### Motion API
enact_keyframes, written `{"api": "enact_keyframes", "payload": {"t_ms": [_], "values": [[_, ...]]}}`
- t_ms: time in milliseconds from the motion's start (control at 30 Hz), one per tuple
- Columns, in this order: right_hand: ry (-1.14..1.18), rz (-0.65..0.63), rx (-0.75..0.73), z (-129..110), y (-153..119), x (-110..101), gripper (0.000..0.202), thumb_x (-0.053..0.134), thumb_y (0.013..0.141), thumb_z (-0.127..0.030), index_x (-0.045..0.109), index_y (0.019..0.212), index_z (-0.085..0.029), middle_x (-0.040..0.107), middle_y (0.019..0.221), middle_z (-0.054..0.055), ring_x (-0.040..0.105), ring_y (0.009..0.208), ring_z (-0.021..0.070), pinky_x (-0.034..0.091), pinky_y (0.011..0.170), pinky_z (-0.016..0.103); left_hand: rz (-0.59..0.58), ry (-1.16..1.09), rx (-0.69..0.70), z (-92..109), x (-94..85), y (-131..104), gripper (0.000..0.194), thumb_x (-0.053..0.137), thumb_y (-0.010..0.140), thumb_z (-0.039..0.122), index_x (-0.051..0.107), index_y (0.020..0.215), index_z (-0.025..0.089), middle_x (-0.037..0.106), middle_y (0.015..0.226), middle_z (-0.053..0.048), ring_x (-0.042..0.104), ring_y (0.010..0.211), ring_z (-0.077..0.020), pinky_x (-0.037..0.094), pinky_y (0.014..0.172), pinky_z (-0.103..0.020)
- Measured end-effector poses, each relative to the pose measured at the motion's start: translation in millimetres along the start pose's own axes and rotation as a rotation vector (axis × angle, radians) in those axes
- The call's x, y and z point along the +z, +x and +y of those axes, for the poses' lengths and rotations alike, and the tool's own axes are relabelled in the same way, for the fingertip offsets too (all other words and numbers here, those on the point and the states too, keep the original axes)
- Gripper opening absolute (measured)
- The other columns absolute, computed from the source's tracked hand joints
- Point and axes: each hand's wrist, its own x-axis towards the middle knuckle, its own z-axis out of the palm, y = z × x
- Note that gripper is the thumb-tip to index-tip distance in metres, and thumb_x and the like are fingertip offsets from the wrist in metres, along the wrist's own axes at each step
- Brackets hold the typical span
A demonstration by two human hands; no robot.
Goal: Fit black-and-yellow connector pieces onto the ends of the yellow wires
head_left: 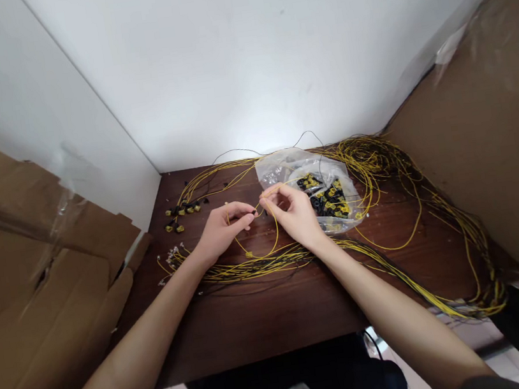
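Observation:
My left hand point(225, 228) is closed in a pinch, thumb against forefinger, on a small black piece point(255, 212). Just to its right, the fingertips of my right hand point(293, 212) are pressed together on a thin yellow wire point(278, 234). The wire runs between both hands and hangs in a loop below them. Behind my right hand lies a clear plastic bag point(279, 164), holding many small black and yellow parts point(332, 200). Whether the wire passes into the black piece is too small to tell.
A long bundle of yellow and black wires point(260, 266) lies under my forearms on the brown table point(258, 323). More wires coil point(374, 156) at the right. Yellow-and-black wire ends point(184, 210) rest at the left. Cardboard stands on the left point(33, 271) and right point(481, 124).

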Motion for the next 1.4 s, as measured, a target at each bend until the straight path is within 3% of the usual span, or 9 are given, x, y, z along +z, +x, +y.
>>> {"api": "enact_keyframes", "payload": {"t_ms": [600, 1000, 1400], "values": [[-0.153, -0.107, -0.064, -0.3, -1.7, 2.0, 0.005, 0.058, 0.076, -0.016, 0.063, 0.075, -0.017, 0.064, 0.074, 0.000, 0.055, 0.065, 0.0111, 0.043, 0.059, 0.023, 0.009, 0.002, 0.013, -2.7, -0.5, 1.0, 0.018, 0.062, 0.074, 0.027, 0.064, 0.084, 0.012, 0.062, 0.070, 0.000, 0.053, 0.061, -0.0106, 0.045, 0.067, -0.026], [-0.005, 0.107, 0.022, 0.7, 0.0, -3.0, 0.011, 0.054, 0.081, -0.028, 0.058, 0.083, -0.018, 0.061, 0.073, 0.000, 0.056, 0.064, 0.0119, 0.044, 0.058, 0.024, 0.002, 0.011, -0.016, -0.7, -0.4, 0.2, 0.020, 0.061, 0.075, 0.029, 0.065, 0.084, 0.012, 0.062, 0.070, -0.001, 0.053, 0.060, -0.0106, 0.044, 0.063, -0.024], [-0.079, -0.013, -0.027, -2.5, -0.9, -0.1, 0.009, 0.055, 0.079, -0.023, 0.060, 0.081, -0.016, 0.063, 0.071, 0.001, 0.056, 0.062, 0.0110, 0.043, 0.055, 0.023, 0.011, 0.008, 0.001, -1.0, 0.3, 0.6, 0.024, 0.063, 0.072, 0.034, 0.065, 0.083, 0.013, 0.064, 0.074, -0.003, 0.054, 0.061, -0.0113, 0.046, 0.066, -0.027]]}}
